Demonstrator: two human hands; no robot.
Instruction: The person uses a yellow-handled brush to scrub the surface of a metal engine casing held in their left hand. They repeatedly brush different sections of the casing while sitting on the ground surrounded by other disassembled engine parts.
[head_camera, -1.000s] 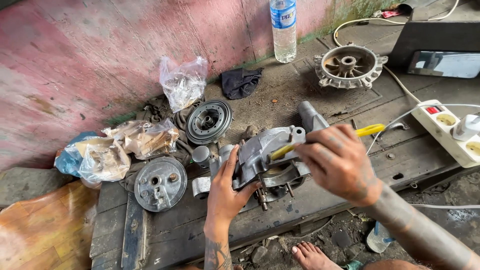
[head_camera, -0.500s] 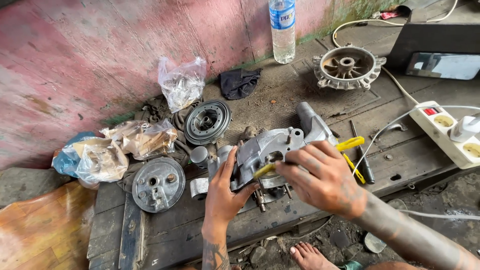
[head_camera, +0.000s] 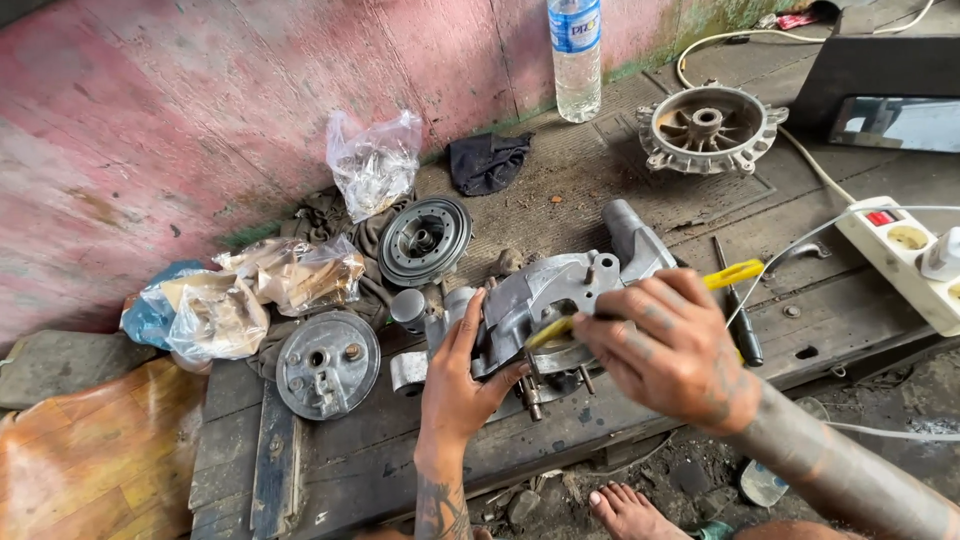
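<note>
Head: casing (head_camera: 545, 300) btwn both hands

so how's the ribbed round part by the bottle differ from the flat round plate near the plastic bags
The pale ribbed round casting lies open side up, showing spokes around a raised hub; the flat grey round plate shows a mostly plain face with small fittings. The casting has lugs around its rim; the plate's edge is smooth. Both are round metal parts resting untouched on the wooden boards.
</note>
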